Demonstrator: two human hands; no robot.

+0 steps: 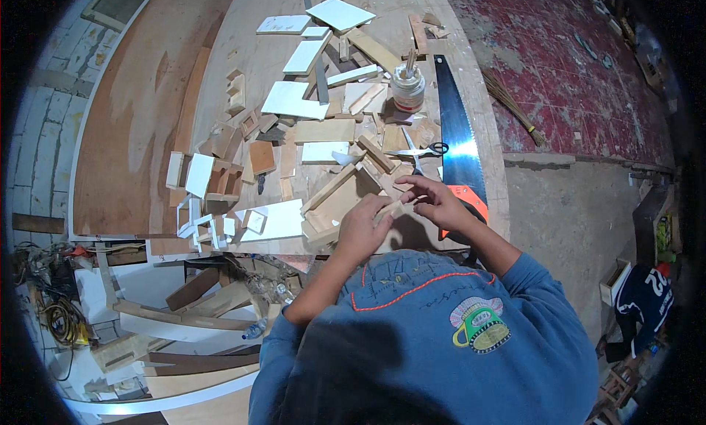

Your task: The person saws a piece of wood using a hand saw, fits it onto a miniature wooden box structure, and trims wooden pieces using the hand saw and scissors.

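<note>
A shallow open wooden box (344, 192) with raised side strips rests at the near edge of the worktable. My left hand (362, 225) is closed on its near right side, thumb and fingers around a light wooden strip (390, 211). Beside that strip, my right hand (438, 205) has its fingers bent and the fingertips drawn together; what they pinch, if anything, is too small to make out. Scissors (417, 151) with dark handles lie spread just beyond my right hand. A handsaw (457, 134) with an orange and black handle lies to the right, close to my right wrist.
White and bare wood offcuts (323, 132) cover the table's middle. A glass jar (408, 89) holding sticks stands near the saw. Small wooden compartments (223, 180) and white frame pieces (200, 224) sit left. Boards (198, 307) are piled below left; a broom (512, 105) lies on the red floor.
</note>
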